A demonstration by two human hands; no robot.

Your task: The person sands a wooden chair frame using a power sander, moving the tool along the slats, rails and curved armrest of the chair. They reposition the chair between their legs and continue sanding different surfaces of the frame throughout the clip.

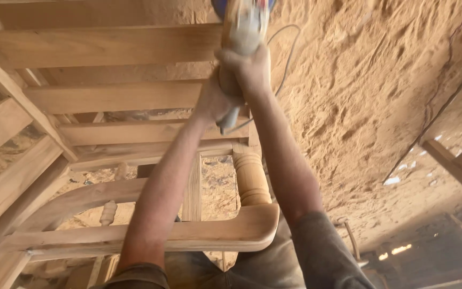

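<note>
Both my hands grip a dusty power sander (245, 25) with a grey body and a blue top, held out in front of me against an unfinished wooden chair frame (108, 96). My right hand (247, 67) wraps the tool's body from the right. My left hand (213, 101) clasps it just below, near its tail end. A grey cable (286, 64) loops out from the tool to the right. The chair's curved armrest (241, 230) and a turned post (251, 179) lie under my forearms. The tool's working end is cut off by the top edge.
Thick sawdust (370, 107) covers the ground to the right. A dark cord (429, 107) runs across it. More bare wooden pieces (458, 166) lie at the right edge, and slats (6, 176) of the frame fill the left side.
</note>
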